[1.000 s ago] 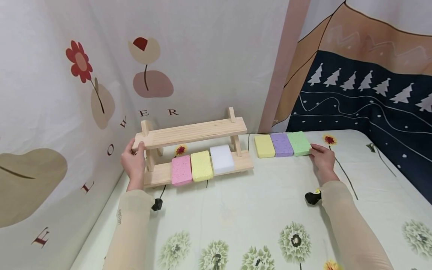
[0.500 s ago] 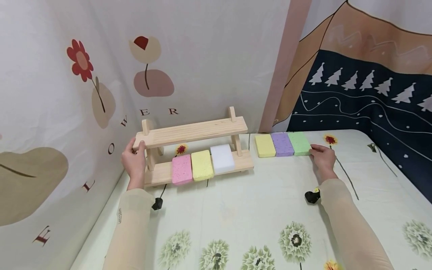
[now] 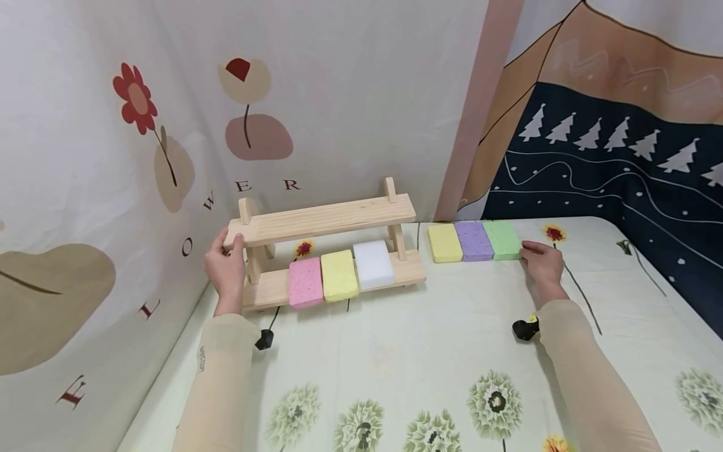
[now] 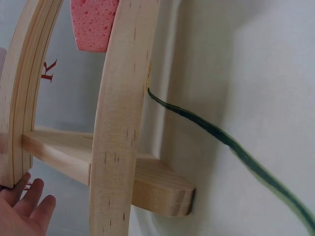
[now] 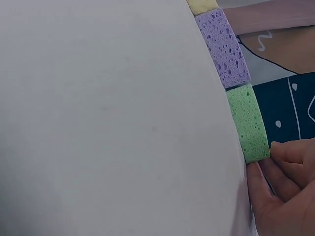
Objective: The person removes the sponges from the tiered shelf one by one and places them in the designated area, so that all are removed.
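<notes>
A two-tier wooden shelf (image 3: 327, 220) stands at the back left. My left hand (image 3: 226, 273) grips the left end of its upper board, thumb on top; in the left wrist view fingers (image 4: 30, 199) show beside that board. A pink sponge (image 3: 305, 284), a yellow sponge (image 3: 339, 276) and a white sponge (image 3: 373, 265) lean on the lower board. Right of the shelf, another yellow sponge (image 3: 445, 243), a purple sponge (image 3: 473, 242) and a green sponge (image 3: 502, 240) lie side by side on the cloth. My right hand (image 3: 544, 270) pinches the green sponge's right end between thumb and fingers.
A pale flower-printed cloth (image 3: 384, 358) covers the table. Printed curtains (image 3: 350, 113) hang close behind the shelf and along the left side. A dark tree-patterned curtain (image 3: 610, 169) borders the table at the right.
</notes>
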